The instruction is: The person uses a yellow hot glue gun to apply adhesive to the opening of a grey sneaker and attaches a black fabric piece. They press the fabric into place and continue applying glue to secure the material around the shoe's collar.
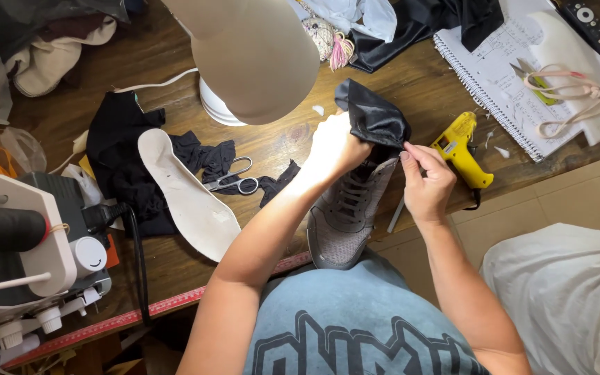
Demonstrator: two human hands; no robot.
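A grey lace-up sneaker (345, 215) rests against my body and the front edge of the wooden table (425, 87), toe toward me. Black shiny fabric (373, 114) sticks up out of its opening. My left hand (335, 149) grips that fabric and the shoe's collar from the left, brightly lit by the lamp. My right hand (425, 184) pinches the fabric's edge at the collar on the right side.
A yellow glue gun (463, 149) lies just right of my hands. Left of the shoe lie a white insole (185, 194), scissors (234, 179) and black cloth scraps (123, 149). A lamp shade (255, 52) hangs above, a spiral notebook (508, 76) sits far right, a sewing machine (29, 250) at left.
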